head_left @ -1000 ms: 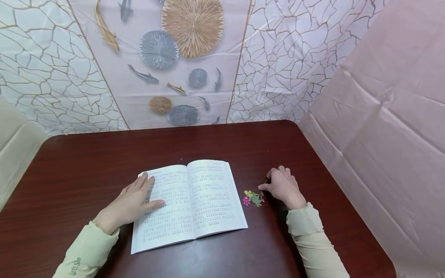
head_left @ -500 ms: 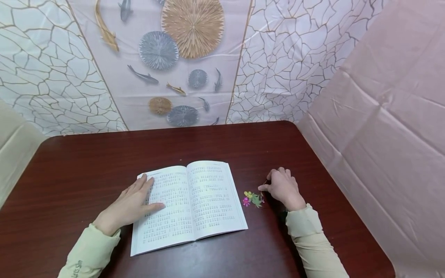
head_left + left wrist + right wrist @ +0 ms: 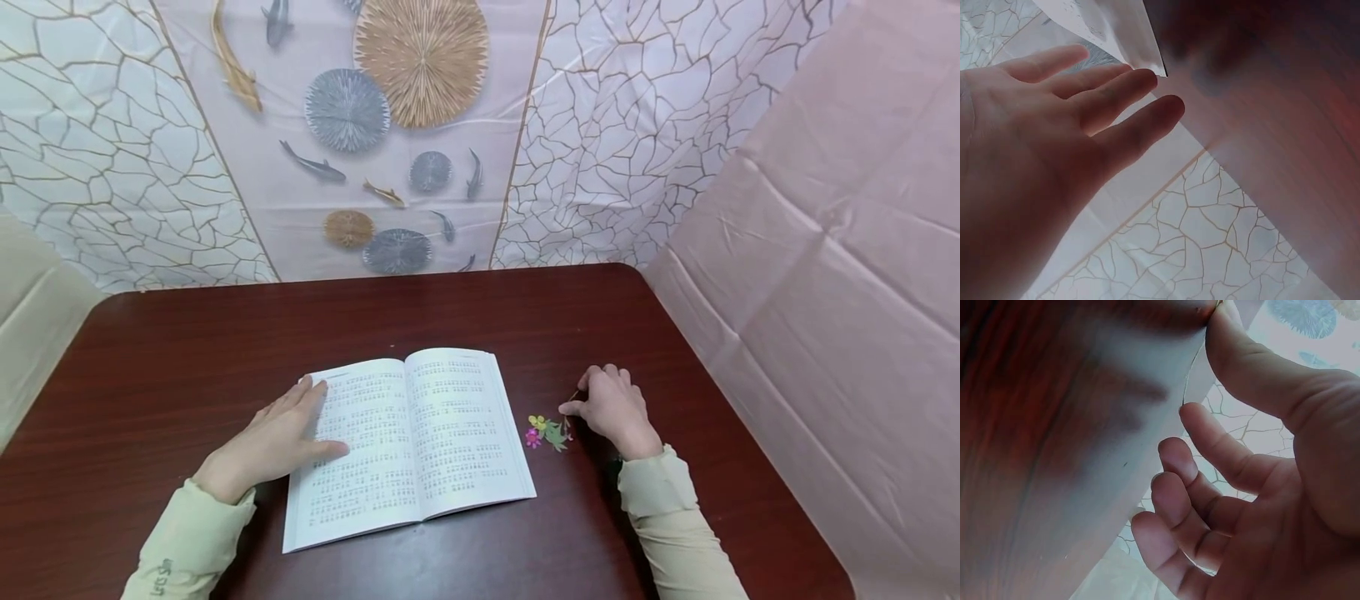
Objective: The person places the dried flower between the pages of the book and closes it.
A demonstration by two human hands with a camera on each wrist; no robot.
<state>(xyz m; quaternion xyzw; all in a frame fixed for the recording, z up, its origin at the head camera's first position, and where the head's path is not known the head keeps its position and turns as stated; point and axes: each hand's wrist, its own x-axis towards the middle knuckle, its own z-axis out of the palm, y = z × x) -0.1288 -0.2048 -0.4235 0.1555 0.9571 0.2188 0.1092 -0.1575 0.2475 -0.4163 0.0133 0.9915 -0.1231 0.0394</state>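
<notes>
An open book (image 3: pixel 465 425) with printed pages lies on the dark wooden table. My left hand (image 3: pixel 273 433) rests across the left page's outer edge, fingers extended and thumb spread over the text; the left wrist view shows the straight fingers beside a page corner (image 3: pixel 1141 37). Right of the book lies a small flower sprig (image 3: pixel 555 436), with yellow and pink blossoms, a green leaf and a thin stem. My right hand (image 3: pixel 615 408) touches that stem with thumb and index fingertip, which stand apart. In the right wrist view, the stem (image 3: pixel 1192 370) spans the gap between them; the other fingers bend loosely.
The reddish-brown table (image 3: pixel 187 333) has rounded far corners. A patterned cloth backdrop (image 3: pixel 420 167) with fish and round motifs hangs behind it. Plain pinkish cloth (image 3: pixel 840 292) borders the right side, and pale cloth (image 3: pixel 30 308) the left.
My left hand has drawn back slightly to the left on the page, its thumb a little lower. The right hand and the sprig have hardly moved.
</notes>
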